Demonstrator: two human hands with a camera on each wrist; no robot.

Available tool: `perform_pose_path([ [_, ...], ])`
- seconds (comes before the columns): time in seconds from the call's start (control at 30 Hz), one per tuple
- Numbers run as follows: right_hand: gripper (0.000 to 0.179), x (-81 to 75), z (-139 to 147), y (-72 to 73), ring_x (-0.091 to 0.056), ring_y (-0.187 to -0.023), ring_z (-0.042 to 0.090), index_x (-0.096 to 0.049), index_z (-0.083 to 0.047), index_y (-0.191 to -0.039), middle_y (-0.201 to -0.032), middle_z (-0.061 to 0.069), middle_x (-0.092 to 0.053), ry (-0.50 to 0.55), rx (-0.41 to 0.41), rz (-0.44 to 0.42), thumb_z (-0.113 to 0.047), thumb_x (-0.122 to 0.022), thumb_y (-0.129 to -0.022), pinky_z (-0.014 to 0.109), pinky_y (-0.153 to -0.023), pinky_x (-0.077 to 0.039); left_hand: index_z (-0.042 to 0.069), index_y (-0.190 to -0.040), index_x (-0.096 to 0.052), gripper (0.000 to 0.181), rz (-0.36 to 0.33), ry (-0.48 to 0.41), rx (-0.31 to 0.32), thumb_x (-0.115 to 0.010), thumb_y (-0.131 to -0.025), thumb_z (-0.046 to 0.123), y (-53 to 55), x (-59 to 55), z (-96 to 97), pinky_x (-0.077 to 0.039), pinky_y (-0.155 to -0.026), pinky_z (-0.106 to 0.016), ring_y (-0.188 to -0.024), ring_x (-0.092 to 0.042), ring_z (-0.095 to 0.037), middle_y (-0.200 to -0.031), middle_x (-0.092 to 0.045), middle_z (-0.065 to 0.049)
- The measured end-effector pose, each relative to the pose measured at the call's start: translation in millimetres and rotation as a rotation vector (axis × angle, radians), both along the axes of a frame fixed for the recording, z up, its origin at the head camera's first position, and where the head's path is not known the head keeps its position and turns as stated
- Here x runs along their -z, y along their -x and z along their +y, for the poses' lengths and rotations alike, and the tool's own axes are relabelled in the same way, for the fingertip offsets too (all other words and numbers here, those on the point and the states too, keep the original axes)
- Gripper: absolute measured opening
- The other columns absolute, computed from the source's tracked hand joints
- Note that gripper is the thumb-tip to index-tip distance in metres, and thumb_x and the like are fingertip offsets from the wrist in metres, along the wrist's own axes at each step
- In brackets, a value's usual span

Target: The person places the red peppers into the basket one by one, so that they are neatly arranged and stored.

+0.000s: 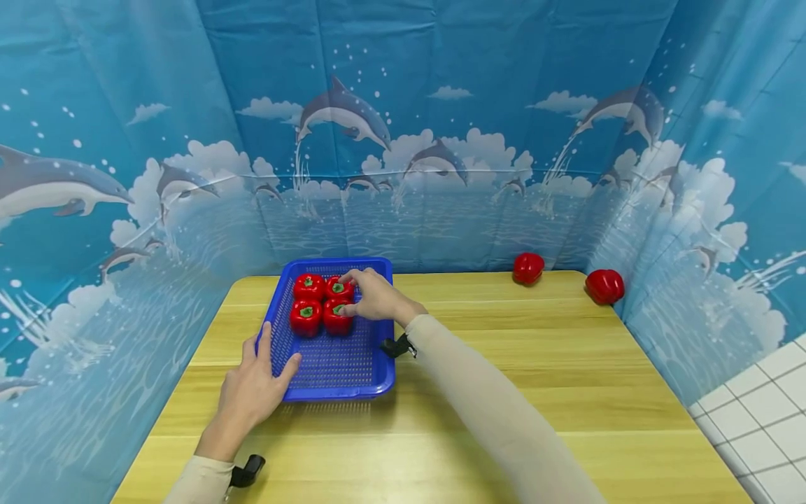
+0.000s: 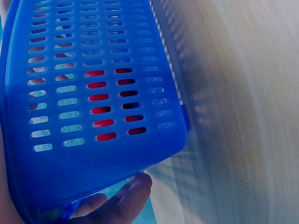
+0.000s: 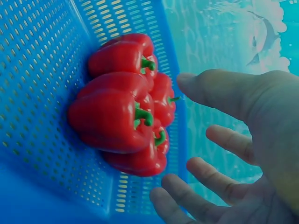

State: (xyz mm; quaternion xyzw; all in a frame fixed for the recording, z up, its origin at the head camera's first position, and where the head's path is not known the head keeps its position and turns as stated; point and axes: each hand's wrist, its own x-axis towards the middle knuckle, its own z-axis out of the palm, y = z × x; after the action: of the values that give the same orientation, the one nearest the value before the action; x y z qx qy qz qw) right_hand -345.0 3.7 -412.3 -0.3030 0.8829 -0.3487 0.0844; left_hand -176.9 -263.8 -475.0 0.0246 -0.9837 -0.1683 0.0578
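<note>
A blue plastic basket (image 1: 340, 364) with slotted walls stands on the table. Several red bell peppers (image 1: 306, 318) with green stems sit together in its far half, stems up. My left hand (image 1: 252, 381) grips the basket's near left corner. Its thumb lies over the inside, and its fingertips (image 2: 138, 184) show past the wall in the left wrist view. My right hand (image 1: 378, 297) hovers over the right-hand peppers with fingers spread. In the right wrist view a gap shows between its fingers (image 3: 219, 182) and the peppers (image 3: 107, 112), and it holds nothing.
Two more red peppers lie apart at the table's far right, one near the back edge (image 1: 527, 269) and one at the corner (image 1: 604, 287). A blue dolphin-print curtain (image 1: 441, 224) borders the wooden table (image 1: 535, 364). White tiles (image 1: 755, 413) show at right.
</note>
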Motion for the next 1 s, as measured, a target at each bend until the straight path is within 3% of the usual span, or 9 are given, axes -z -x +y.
perform_pose_path([
  [0.2, 0.063, -2.3, 15, -2.6, -0.053, -0.158, 0.043, -0.062, -0.009, -0.164, -0.167, 0.025, -0.058, 0.032, 0.01, 0.009, -0.028, -0.086, -0.109, 0.061, -0.129, -0.052, -0.003, -0.185, -0.011, 0.105, 0.001, 0.005, 0.003, -0.049, -0.119, 0.068, 0.4, 0.7, -0.1, -0.062, -0.095, -0.074, -0.114, -0.074, -0.066, -0.176, -0.034, -0.043],
  [0.5, 0.058, 0.1, 47, -1.7, -0.064, -0.144, 0.037, -0.064, -0.012, -0.163, -0.162, 0.017, -0.06, 0.079, 0.063, 0.091, -0.031, -0.082, -0.112, 0.057, -0.12, -0.059, -0.003, -0.185, -0.01, 0.105, 0.0, 0.003, 0.003, -0.049, -0.119, 0.068, 1.2, 0.2, 0.5, -0.063, -0.094, -0.074, -0.113, -0.074, -0.066, -0.176, -0.035, -0.043],
  [0.7, 0.055, 6.6, 72, 4.0, -0.063, -0.149, 0.041, -0.066, -0.014, -0.162, -0.162, 0.018, -0.061, 0.113, 0.099, 0.156, -0.034, -0.081, -0.113, 0.06, -0.124, -0.056, -0.003, -0.185, -0.011, 0.105, 0.011, 0.008, -0.002, -0.049, -0.118, 0.068, 0.9, -1.3, -1.6, -0.064, -0.092, -0.072, -0.111, -0.074, -0.064, -0.175, -0.035, -0.043],
  [1.0, 0.053, 21.1, 127, 11.7, -0.058, -0.153, 0.046, -0.064, -0.017, -0.164, -0.167, 0.019, -0.055, 0.15, 0.181, 0.173, -0.032, -0.077, -0.115, 0.066, -0.126, -0.052, -0.003, -0.185, -0.013, 0.104, 0.022, 0.005, 0.003, -0.049, -0.118, 0.068, 0.5, 0.8, -0.6, -0.063, -0.094, -0.073, -0.114, -0.075, -0.064, -0.175, -0.037, -0.042],
])
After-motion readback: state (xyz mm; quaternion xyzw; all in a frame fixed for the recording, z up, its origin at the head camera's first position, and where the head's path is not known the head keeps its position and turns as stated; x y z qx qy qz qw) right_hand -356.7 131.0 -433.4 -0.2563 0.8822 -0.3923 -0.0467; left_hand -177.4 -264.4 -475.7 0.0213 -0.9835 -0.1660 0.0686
